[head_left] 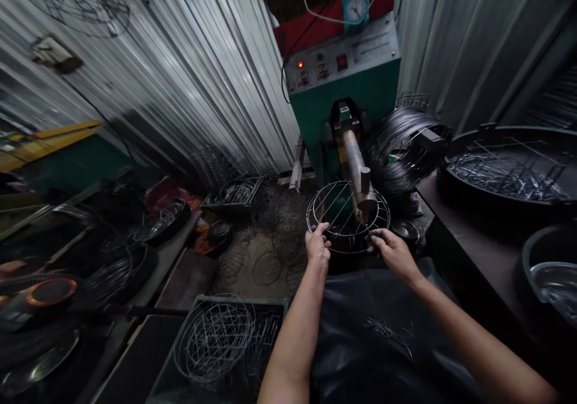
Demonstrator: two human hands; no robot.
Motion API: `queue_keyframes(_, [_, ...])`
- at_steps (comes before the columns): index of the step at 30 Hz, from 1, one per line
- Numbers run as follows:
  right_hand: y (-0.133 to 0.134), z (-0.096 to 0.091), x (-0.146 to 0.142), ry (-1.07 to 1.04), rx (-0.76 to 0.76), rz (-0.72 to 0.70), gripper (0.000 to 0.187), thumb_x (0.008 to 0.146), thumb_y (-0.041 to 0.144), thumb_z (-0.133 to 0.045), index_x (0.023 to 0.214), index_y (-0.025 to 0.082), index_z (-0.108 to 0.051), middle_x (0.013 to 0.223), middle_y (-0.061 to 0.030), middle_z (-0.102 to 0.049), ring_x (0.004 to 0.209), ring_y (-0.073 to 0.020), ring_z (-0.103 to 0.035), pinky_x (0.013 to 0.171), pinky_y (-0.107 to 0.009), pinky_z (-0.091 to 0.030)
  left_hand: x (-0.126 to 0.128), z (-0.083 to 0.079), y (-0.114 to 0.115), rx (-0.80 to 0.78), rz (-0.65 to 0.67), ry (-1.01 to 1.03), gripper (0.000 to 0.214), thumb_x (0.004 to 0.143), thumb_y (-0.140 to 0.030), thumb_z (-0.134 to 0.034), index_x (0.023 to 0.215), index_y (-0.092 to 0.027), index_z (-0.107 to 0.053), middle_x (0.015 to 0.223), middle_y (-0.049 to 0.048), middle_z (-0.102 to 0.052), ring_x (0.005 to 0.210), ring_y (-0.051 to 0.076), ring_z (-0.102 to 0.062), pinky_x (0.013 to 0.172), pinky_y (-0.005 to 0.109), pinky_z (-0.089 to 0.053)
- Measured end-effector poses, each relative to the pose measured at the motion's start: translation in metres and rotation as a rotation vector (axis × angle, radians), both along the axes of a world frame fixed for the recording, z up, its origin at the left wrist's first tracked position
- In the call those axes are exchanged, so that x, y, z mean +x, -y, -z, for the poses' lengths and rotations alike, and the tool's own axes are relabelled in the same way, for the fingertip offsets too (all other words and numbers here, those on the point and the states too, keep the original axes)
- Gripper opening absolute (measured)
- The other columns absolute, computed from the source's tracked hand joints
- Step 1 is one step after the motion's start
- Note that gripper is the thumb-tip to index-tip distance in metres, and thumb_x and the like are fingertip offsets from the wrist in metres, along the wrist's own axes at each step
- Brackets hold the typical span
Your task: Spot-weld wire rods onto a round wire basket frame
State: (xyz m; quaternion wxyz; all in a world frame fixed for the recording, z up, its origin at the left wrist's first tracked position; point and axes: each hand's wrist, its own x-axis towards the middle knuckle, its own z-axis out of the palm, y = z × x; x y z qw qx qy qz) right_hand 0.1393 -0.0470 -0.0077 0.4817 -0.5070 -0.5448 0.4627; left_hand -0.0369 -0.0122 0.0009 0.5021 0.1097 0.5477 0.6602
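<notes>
I have the left hand point(318, 245) pinching the near left rim of the wire basket point(343, 234), held beneath the metal arm point(358, 163). My right hand point(388, 249) bends its fingers at the near right rim; whether they close on wire, I cannot tell. Loose wire pieces point(387, 329) lie across the dark apron point(349, 314).
</notes>
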Motion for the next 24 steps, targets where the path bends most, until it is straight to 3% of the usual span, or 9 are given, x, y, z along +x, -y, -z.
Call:
queue_keyframes(17, [-0.002, 0.009, -0.002, -0.087, -0.009, -0.010, 0.033, 0.074, 0.048, -0.058, 0.087, 0.018, -0.059, 0.079, -0.0050, -0.067, 0.062, -0.0171, -0.061, 0.052, -0.026, -0.043, -0.003, 0.006, -0.001, -0.004, 0.021, 0.041, 0.041, 0.045, -0.021, -0.074, 0.073, -0.017, -0.044, 0.057, -0.0081, -0.041, 0.041, 0.001, -0.028, 0.035, 0.014, -0.015])
queue_keyframes(24, [-0.006, 0.008, 0.001, -0.044, 0.024, -0.006, 0.034, 0.076, 0.050, -0.057, 0.087, 0.017, -0.059, 0.070, -0.0034, -0.066, 0.062, -0.0172, -0.061, 0.059, -0.028, -0.047, 0.001, 0.005, -0.005, -0.030, 0.008, 0.039, 0.041, 0.046, -0.022, -0.074, 0.071, -0.017, -0.042, 0.056, -0.0085, -0.041, 0.039, 0.000, -0.027, 0.035, 0.015, -0.015])
